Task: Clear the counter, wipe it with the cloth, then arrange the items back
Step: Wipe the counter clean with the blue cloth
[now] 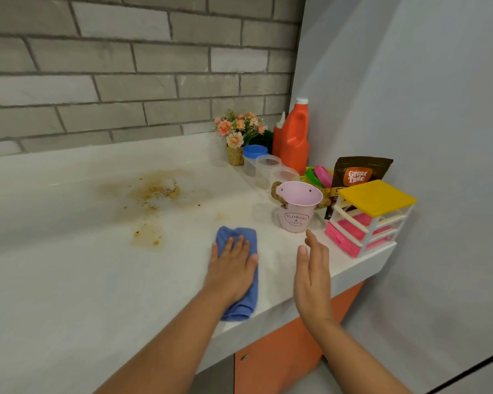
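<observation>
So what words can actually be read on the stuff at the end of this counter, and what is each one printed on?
"Great Taste": on the brown pouch, in its orange badge.
"FLOWERS & GARDEN": on the pink bucket; the last word is small, so I am less sure of it.
Smaller print lower on the pouch: too small and partly hidden to read.

head view | looks forward and down, close | counter [103, 280] corner at wall

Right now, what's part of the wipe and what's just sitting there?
In use: left hand, blue cloth, brown stain, white counter.
Idle, parked right: pink bucket, mini drawer unit, Great Taste pouch, orange jug, potted flowers, clear containers.
</observation>
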Tool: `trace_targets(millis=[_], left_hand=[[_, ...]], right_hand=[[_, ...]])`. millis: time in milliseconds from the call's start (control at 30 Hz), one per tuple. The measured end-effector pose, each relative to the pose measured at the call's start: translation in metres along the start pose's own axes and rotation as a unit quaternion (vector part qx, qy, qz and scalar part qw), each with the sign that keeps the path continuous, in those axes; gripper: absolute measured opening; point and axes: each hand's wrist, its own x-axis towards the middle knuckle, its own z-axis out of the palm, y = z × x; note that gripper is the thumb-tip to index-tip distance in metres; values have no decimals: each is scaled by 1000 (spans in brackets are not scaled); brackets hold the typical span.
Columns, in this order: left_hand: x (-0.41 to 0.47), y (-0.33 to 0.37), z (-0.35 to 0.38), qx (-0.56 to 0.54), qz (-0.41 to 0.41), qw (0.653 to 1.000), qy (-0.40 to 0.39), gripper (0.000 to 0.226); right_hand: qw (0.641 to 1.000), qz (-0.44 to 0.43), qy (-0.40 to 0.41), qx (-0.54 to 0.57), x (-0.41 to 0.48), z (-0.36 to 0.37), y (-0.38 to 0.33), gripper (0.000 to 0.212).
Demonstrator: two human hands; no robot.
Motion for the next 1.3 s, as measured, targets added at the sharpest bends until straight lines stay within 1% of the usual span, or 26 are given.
trace_targets(millis=[33, 100, 133, 167, 200, 233, 267, 300, 333, 367, 400, 467, 500, 533, 600, 667, 767, 867, 900, 967, 1000, 1033, 1067, 1133, 1200, 1300], left_hand=[[-3, 6, 2, -47, -2, 999, 3, 53], [-13, 3, -3, -135, 6, 990, 29, 47], [-19, -5, -7, -128, 14, 990, 54, 44], [-23, -16, -13, -88, 17, 993, 79, 45], [-27, -30, -18, -50, 13, 993, 107, 55], [-31, -46, -23, -28, 2, 991, 131, 69], [-36, -63, -29, -17, -11, 988, 151, 81], [-41, -83, -34, -17, -26, 984, 173, 85], [-46, -103, -41, -15, -46, 980, 192, 83], [-50, -122, -49, -8, -71, 977, 203, 77], [-55, -142, -57, 3, -100, 971, 215, 69], [-63, -182, -71, 29, -170, 959, 223, 54], [-67, -199, -76, 32, -203, 953, 221, 52], [-71, -211, -78, 29, -230, 948, 217, 53], [-78, -225, -75, 6, -258, 944, 207, 55], [-77, -231, -69, -12, -255, 946, 201, 54], [-71, -232, -66, 15, -256, 952, 166, 55], [-69, -234, -68, 22, -260, 953, 150, 56], [-70, -233, -68, 17, -259, 954, 148, 56], [-72, -231, -70, 1, -258, 954, 151, 55], [-73, -231, -71, -7, -258, 954, 155, 55], [-73, -230, -71, -17, -258, 953, 159, 55], [-74, -230, -72, -30, -256, 952, 165, 55], [-76, -231, -72, -56, -252, 950, 178, 56], [-78, -230, -72, -82, -249, 947, 187, 56], [-77, -228, -73, -105, -241, 946, 192, 57]], right_hand=[[1000, -4, -16, -11, 0, 7, -6, 44], [996, 9, -86, -37, 0, 25, -16, 42], [990, 21, -127, -54, -1, 36, -19, 42], [983, 29, -162, -83, -1, 47, -22, 44], [972, 33, -194, -128, -2, 58, -24, 50], [955, 33, -226, -187, -5, 69, -27, 66], [933, 29, -248, -258, -8, 79, -28, 89], [907, 19, -263, -329, -11, 87, -27, 108], [885, 3, -265, -383, -12, 93, -26, 121], [870, -11, -260, -419, -12, 97, -26, 126], [862, -18, -253, -440, -11, 100, -26, 121], [861, -18, -246, -444, -3, 104, -26, 83], [863, -18, -248, -440, 4, 106, -25, 69], [865, -22, -253, -433, 11, 108, -24, 63], [863, -33, -273, -423, 28, 113, -21, 60], [850, -36, -298, -433, 41, 120, -19, 59], [835, -52, -309, -453, 40, 126, -24, 62], [827, -109, -357, -420, 0, 136, -47, 101], [822, -131, -384, -399, -23, 140, -56, 106], [802, -168, -429, -380, -65, 145, -71, 99], [787, -202, -422, -403, -78, 145, -70, 90], [784, -224, -387, -429, -86, 145, -66, 80], [789, -204, -384, -433, -86, 145, -64, 72], [803, -169, -342, -457, -70, 136, -56, 58], [832, -111, -300, -452, -31, 133, -50, 67], [826, -62, -279, -485, 30, 148, -38, 55]])
